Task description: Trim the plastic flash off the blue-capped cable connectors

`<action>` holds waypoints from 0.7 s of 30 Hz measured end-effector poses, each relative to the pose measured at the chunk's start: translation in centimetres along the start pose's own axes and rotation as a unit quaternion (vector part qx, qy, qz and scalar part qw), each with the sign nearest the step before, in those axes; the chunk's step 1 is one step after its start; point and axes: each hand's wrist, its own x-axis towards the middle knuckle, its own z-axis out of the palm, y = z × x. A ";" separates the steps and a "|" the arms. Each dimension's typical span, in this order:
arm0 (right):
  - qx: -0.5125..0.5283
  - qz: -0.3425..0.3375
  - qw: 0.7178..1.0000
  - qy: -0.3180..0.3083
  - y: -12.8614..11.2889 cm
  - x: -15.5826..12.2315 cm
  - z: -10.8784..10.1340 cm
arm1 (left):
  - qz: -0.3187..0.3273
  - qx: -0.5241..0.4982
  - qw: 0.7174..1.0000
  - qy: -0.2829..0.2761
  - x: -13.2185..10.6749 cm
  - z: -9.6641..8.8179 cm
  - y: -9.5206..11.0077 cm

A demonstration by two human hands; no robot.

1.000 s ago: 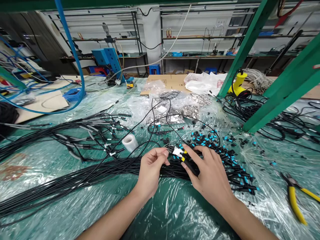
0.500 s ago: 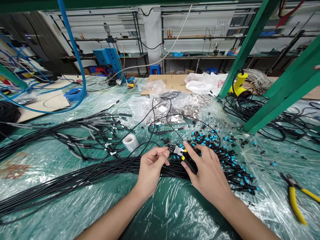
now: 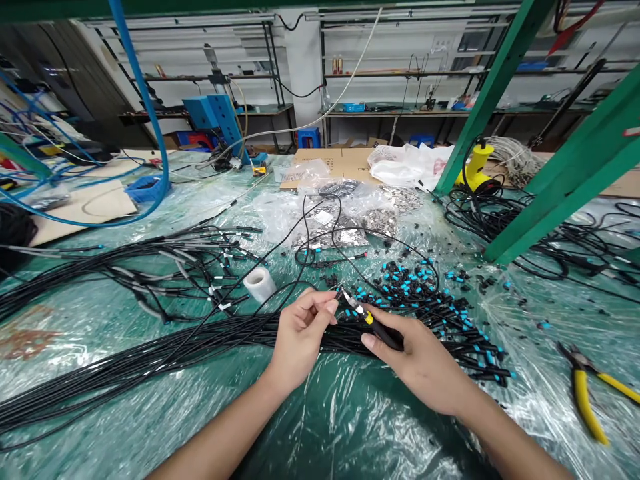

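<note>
cable connector point(image 3: 361, 315) held over black cable bundle point(image 3: 200, 347) | left hand point(image 3: 303, 337): grip pinching its tip | right hand point(image 3: 425, 357): grip closed on its black body | from bundle: white tape roll point(image 3: 260, 285) just behind, blue-tipped connectors point(image 3: 410, 293) touching far edge, yellow-handled pliers point(image 3: 585, 393) well right

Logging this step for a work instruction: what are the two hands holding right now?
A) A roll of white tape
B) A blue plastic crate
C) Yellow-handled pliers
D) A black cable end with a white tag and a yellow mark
D: the left hand and right hand pinch the black cable end, while the white tape roll and yellow-handled pliers lie apart from them.
</note>
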 end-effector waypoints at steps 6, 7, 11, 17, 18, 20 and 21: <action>0.480 0.179 0.822 -0.249 0.5 -0.2 -1.4 | 0.007 -0.006 1.000 -0.014 0.2 -0.3 0.1; 0.501 0.189 0.803 -0.262 0.4 -0.2 -1.4 | 0.003 -0.007 1.000 -0.013 0.2 -0.3 0.1; 0.293 0.099 0.939 -0.152 0.0 -0.3 -0.5 | -0.033 -0.022 0.999 0.002 0.2 0.0 0.1; -0.284 -0.057 0.945 0.153 0.5 -0.1 1.3 | -0.030 -0.041 0.999 0.011 0.1 0.3 -0.4; -0.325 -0.067 0.927 0.173 0.7 0.0 1.4 | -0.025 -0.039 0.999 0.011 0.1 0.4 -0.4; -0.373 -0.075 0.903 0.199 1.0 0.2 1.4 | -0.018 -0.028 0.999 0.010 0.0 0.4 -0.5; -0.385 -0.075 0.897 0.205 1.1 0.2 1.3 | -0.014 -0.019 1.000 0.009 0.0 0.4 -0.5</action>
